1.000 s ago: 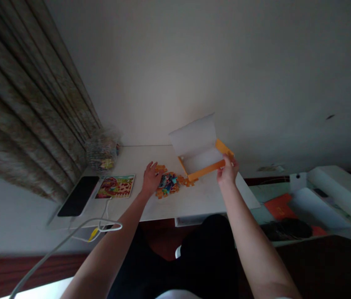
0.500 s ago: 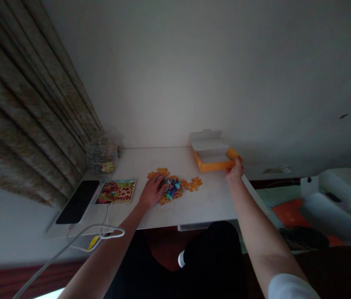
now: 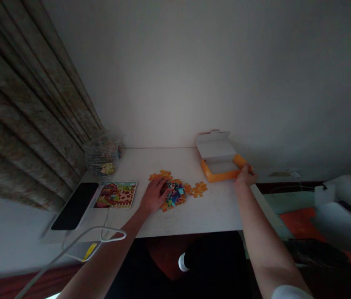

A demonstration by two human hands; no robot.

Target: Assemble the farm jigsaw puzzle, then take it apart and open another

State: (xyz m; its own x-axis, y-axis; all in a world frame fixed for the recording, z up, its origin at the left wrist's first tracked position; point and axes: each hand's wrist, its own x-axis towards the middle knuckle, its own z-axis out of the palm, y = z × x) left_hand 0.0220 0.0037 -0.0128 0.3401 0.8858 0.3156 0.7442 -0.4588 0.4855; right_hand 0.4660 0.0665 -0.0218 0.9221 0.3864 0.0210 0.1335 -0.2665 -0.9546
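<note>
An open orange box [image 3: 222,164] with a white lid flap rests on the white table [image 3: 200,207] near its right edge. My right hand [image 3: 245,177] is closed on the box's near right corner. A heap of orange-backed puzzle pieces [image 3: 178,191] lies in the middle of the table. My left hand [image 3: 154,196] lies on the heap's left side with the fingers spread over the pieces.
A picture card with a red barn [image 3: 116,194] lies left of the heap, beside a black tablet [image 3: 75,205]. A clear bag of pieces [image 3: 102,155] sits at the back left by the curtain. A white cable [image 3: 94,236] loops over the table's front edge.
My right hand has brought the tilted box down and set it flat on the table at the right. My left hand has moved onto the heap of pieces.
</note>
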